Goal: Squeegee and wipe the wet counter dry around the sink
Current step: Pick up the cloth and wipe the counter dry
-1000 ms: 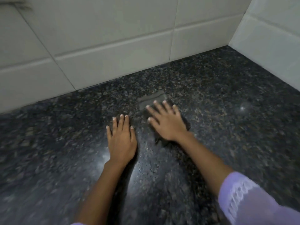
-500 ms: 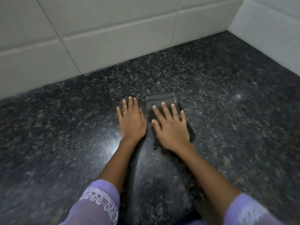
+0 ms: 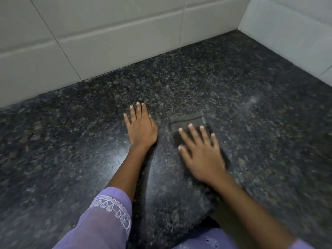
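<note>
A dark grey folded cloth [image 3: 186,121] lies flat on the black speckled granite counter [image 3: 251,141]. My right hand [image 3: 201,155] presses down on it with fingers spread, covering its near part; the hand is blurred by motion. My left hand [image 3: 141,128] rests flat on the bare counter just left of the cloth, fingers together and holding nothing. The stone shines under a light reflection near my left wrist. No sink or squeegee is in view.
White tiled walls [image 3: 107,42] meet the counter along the back and at the right [image 3: 287,36], forming a corner at the upper right. Purple sleeves with white trim [image 3: 107,221] cover my forearms at the bottom.
My right hand has slid the cloth to the right and slightly toward me, away from my left hand. My left hand has stayed flat on the counter.
</note>
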